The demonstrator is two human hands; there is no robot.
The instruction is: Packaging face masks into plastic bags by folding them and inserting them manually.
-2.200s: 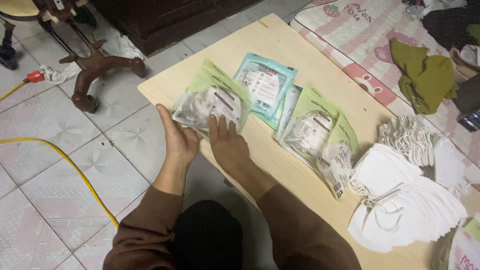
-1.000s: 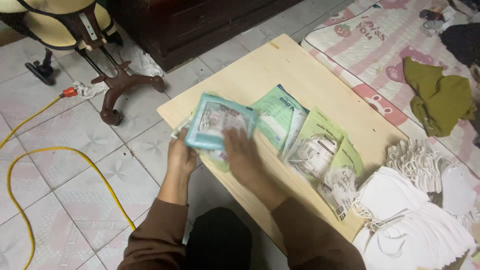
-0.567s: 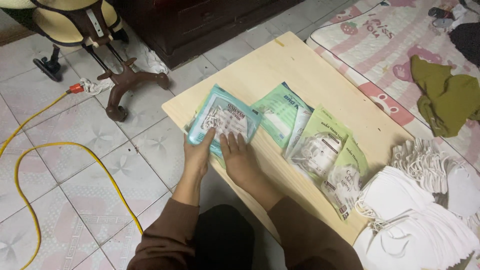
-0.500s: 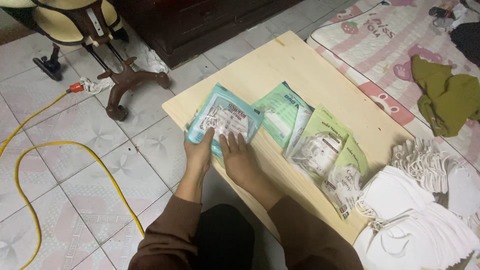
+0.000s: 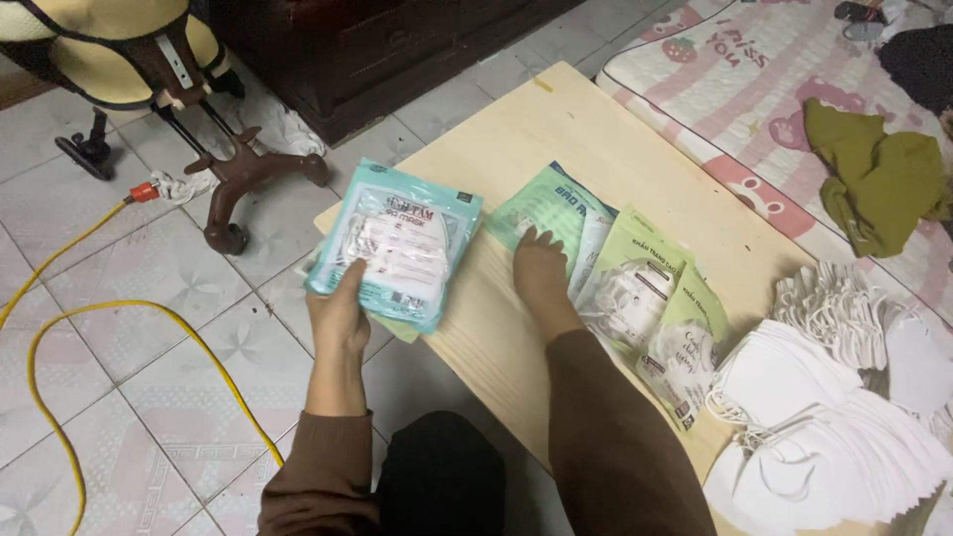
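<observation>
My left hand grips a stack of teal mask packets by its near edge, over the left corner of a low wooden table. A green packet shows under that stack. My right hand lies flat with spread fingers on another teal packet in the middle of the table. To its right lie two green mask packets, overlapping each other.
A heap of loose white masks covers the table's right end. A pink patterned mat with an olive cloth lies beyond. On the tiled floor are a yellow cable, a chair base and a dark cabinet.
Both hands were on the teal stack. Now my right hand has left it and reached right onto the middle teal packet, while my left hand keeps hold of the stack.
</observation>
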